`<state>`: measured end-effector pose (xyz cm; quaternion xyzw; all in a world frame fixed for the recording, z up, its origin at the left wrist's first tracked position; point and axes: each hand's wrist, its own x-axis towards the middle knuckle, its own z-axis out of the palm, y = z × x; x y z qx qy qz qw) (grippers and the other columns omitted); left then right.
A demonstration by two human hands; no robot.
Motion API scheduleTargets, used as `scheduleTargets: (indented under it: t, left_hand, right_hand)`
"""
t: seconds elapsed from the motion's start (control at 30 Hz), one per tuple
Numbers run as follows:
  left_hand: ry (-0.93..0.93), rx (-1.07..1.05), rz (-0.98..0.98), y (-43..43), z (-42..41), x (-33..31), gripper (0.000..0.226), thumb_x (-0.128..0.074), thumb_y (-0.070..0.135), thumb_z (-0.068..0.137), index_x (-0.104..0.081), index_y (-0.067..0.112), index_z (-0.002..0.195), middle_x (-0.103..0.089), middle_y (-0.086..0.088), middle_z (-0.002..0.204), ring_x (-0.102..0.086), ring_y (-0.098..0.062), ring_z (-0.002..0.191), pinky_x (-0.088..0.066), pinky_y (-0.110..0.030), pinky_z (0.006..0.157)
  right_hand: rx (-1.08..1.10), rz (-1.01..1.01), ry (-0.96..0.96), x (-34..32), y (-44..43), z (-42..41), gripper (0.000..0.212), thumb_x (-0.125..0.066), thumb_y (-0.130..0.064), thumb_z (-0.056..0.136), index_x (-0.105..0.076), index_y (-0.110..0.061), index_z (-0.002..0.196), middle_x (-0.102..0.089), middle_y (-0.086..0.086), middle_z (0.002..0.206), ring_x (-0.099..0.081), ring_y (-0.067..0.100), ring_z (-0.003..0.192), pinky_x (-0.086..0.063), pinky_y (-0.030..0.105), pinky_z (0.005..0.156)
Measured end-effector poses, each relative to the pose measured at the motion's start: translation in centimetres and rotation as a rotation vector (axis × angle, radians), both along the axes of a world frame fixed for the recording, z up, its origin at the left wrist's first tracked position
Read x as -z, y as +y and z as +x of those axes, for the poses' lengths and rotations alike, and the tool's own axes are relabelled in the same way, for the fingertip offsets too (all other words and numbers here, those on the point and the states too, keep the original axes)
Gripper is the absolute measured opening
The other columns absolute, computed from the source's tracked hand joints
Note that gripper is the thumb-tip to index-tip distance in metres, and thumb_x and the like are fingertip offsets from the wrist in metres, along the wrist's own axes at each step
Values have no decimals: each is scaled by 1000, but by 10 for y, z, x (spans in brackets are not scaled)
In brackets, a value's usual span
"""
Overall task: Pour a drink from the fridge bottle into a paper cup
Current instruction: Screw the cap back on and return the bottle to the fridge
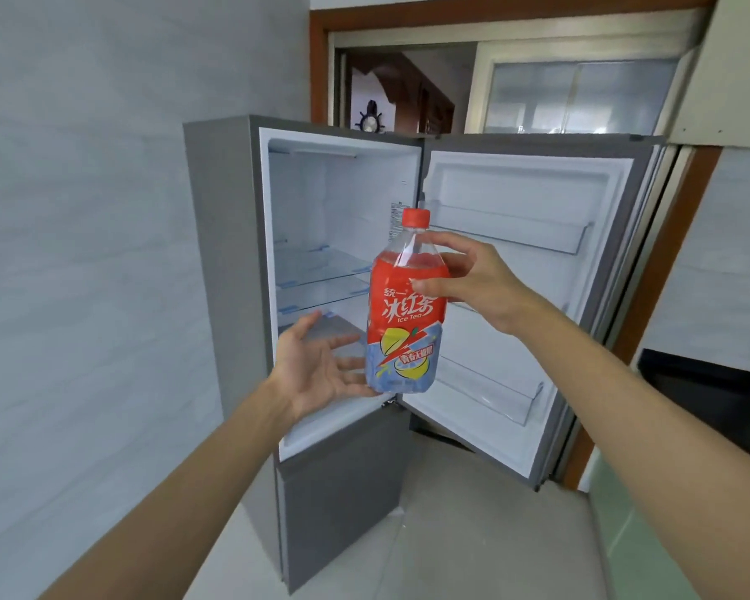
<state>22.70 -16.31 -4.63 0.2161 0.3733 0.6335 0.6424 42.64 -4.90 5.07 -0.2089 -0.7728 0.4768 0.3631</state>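
An ice tea bottle with a red cap and a red and blue label is held upright in front of the open fridge. My right hand grips its upper part from the right, thumb on the label and fingers behind the shoulder. My left hand is spread palm up at the bottle's lower left, fingertips touching its base. No paper cup is in view.
The fridge's upper door is swung open to the right, with bare door racks and glass shelves inside. A grey wall runs along the left. A dark counter sits at the right edge. Behind the fridge is a wood-framed opening.
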Motion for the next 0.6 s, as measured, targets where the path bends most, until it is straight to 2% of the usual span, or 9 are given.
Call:
scheduleTargets:
  t: [0.23, 0.33, 0.43, 0.6]
  left_hand:
    - [49, -77, 8, 46, -17, -14, 78, -39, 63, 93, -41, 5, 146, -55, -32, 135, -59, -53, 118, -53, -65, 86]
    - [61, -107, 17, 67, -24, -15, 77, -38, 63, 94, -43, 6, 144, -56, -30, 135, -58, -51, 119, -48, -67, 94]
    - [32, -155, 22, 88, -31, -14, 76, -38, 63, 94, -43, 6, 144, -57, -29, 134, -58, -51, 120, -42, -70, 99]
    - [15, -201, 8, 117, -44, -12, 77, -38, 64, 94, -39, 7, 146, -53, -29, 137, -55, -51, 123, -38, -72, 103]
  right_hand:
    - [-119, 35, -24, -11, 69, -38, 56, -81, -9, 76, -62, -33, 123, -68, 8, 118, -68, 23, 107, -59, 32, 76]
    - [-172, 35, -37, -13, 96, -51, 60, -81, -11, 74, -61, -32, 126, -69, 7, 119, -68, 23, 109, -60, 36, 81]
    - [-188, 49, -58, -14, 119, -63, 71, -83, -25, 66, -59, -31, 132, -68, 7, 123, -66, 24, 112, -59, 45, 89]
    - [-202, 45, -65, -14, 150, -79, 75, -84, -29, 64, -58, -32, 134, -69, 5, 120, -67, 23, 109, -58, 47, 89]
